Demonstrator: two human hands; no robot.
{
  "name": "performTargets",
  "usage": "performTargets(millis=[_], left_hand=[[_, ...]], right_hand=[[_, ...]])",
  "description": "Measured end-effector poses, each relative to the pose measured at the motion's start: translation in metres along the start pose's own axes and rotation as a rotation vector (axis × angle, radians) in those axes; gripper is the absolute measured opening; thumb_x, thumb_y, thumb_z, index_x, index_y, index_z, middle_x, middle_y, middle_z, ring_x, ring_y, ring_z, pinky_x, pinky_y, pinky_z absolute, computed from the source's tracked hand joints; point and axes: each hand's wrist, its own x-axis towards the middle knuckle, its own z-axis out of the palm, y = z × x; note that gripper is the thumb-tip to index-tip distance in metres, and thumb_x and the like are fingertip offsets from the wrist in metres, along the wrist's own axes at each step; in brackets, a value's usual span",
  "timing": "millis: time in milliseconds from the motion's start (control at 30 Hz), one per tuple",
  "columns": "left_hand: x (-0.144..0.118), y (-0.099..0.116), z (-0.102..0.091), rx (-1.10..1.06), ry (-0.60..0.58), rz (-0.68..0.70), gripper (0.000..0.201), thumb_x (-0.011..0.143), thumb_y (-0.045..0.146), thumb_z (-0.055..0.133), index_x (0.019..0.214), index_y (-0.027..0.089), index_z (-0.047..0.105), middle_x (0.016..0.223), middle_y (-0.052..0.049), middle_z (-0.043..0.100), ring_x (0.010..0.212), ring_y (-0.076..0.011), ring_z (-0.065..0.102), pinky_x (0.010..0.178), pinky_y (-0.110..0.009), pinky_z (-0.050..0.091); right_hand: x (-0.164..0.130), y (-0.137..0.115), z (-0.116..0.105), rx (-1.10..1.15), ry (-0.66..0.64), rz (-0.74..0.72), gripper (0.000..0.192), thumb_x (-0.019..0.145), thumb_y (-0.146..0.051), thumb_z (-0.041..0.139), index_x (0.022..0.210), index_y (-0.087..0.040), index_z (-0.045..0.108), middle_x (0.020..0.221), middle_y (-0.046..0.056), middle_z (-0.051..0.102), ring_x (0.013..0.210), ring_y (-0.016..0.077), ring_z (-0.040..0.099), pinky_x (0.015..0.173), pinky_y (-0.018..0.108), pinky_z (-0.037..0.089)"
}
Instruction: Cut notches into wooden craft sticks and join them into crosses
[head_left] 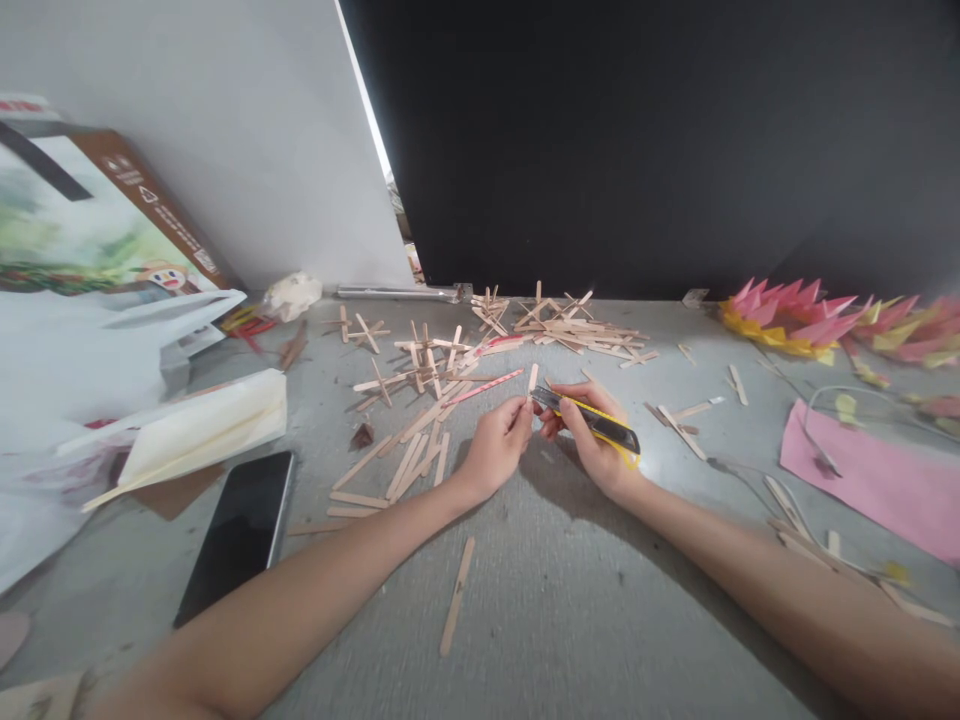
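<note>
The white bag [67, 350] hides its contents. With narrow fingers, the left hand [493, 447] pinches a wooden stick [533, 378]; the right hand [598, 455] grips a yellow cutter [600, 422].

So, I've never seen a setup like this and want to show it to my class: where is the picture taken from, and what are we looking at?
There is no machine here, just a person's two bare hands. The single picture comes from a camera worn on the head, looking forward and down, so both forearms reach in from below.

The left hand pinches a flat, pale wooden stick. The right hand holds a yellow-and-black plastic utility knife, its front end beside that stick; whether the blade touches it is too small to tell.

On the grey tabletop lie many loose wooden sticks, some crossed. A black, rectangular smartphone lies at left; a pink paper sheet lies at right.
</note>
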Motion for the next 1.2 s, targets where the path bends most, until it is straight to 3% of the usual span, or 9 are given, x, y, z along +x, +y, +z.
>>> performTargets(millis=[100, 267, 433, 667, 933, 1200], left_hand=[[0.0, -0.001, 0.0, -0.006, 0.004, 0.004, 0.043, 0.104, 0.058, 0.047, 0.088, 0.02, 0.057, 0.06, 0.005, 0.046, 0.053, -0.0131, 0.043, 0.054, -0.026, 0.034], [-0.002, 0.005, -0.001, 0.163, 0.069, 0.08, 0.04, 0.106, 0.051, 0.046, 0.084, 0.019, 0.059, 0.067, 0.002, 0.052, 0.062, -0.0143, 0.046, 0.06, -0.027, 0.034], [-0.003, 0.009, -0.001, 0.255, 0.081, 0.134, 0.039, 0.107, 0.043, 0.045, 0.078, 0.019, 0.055, 0.067, 0.002, 0.048, 0.062, -0.0136, 0.042, 0.062, -0.027, 0.031], [-0.004, 0.007, -0.001, 0.336, 0.071, 0.137, 0.035, 0.107, 0.039, 0.043, 0.08, 0.02, 0.055, 0.066, 0.002, 0.049, 0.06, -0.0135, 0.039, 0.061, -0.027, 0.03], [0.0, 0.005, -0.002, 0.145, 0.048, 0.065, 0.04, 0.105, 0.052, 0.045, 0.083, 0.02, 0.058, 0.063, 0.002, 0.051, 0.059, -0.015, 0.047, 0.058, -0.027, 0.034], [0.003, -0.001, -0.002, 0.016, 0.034, 0.034, 0.048, 0.101, 0.063, 0.05, 0.085, 0.02, 0.062, 0.057, 0.002, 0.048, 0.05, -0.014, 0.045, 0.051, -0.027, 0.034]], right_hand=[[0.0, -0.001, 0.0, -0.028, -0.009, -0.012, 0.041, 0.098, -0.062, 0.064, 0.11, -0.023, 0.062, 0.09, 0.008, 0.079, 0.069, 0.022, 0.076, 0.065, 0.039, 0.065], [-0.002, -0.001, -0.002, -0.057, -0.023, -0.013, 0.037, 0.098, -0.059, 0.066, 0.109, -0.023, 0.063, 0.088, 0.006, 0.077, 0.066, 0.02, 0.074, 0.066, 0.037, 0.063], [-0.002, 0.0, -0.001, -0.019, 0.002, -0.001, 0.034, 0.098, -0.059, 0.065, 0.106, -0.025, 0.063, 0.081, 0.004, 0.076, 0.062, 0.0201, 0.072, 0.062, 0.037, 0.063], [0.002, 0.0, -0.003, 0.006, -0.01, 0.106, 0.037, 0.096, -0.064, 0.063, 0.105, -0.028, 0.061, 0.085, 0.006, 0.078, 0.066, 0.0243, 0.075, 0.062, 0.041, 0.064], [-0.005, 0.004, -0.002, -0.126, -0.02, -0.023, 0.039, 0.101, -0.059, 0.062, 0.113, -0.022, 0.063, 0.088, 0.007, 0.078, 0.069, 0.0194, 0.075, 0.067, 0.035, 0.063], [-0.001, 0.012, -0.017, -0.212, -0.128, -0.104, 0.035, 0.102, -0.051, 0.065, 0.123, -0.023, 0.07, 0.093, 0.006, 0.078, 0.072, 0.0179, 0.074, 0.069, 0.032, 0.062]])
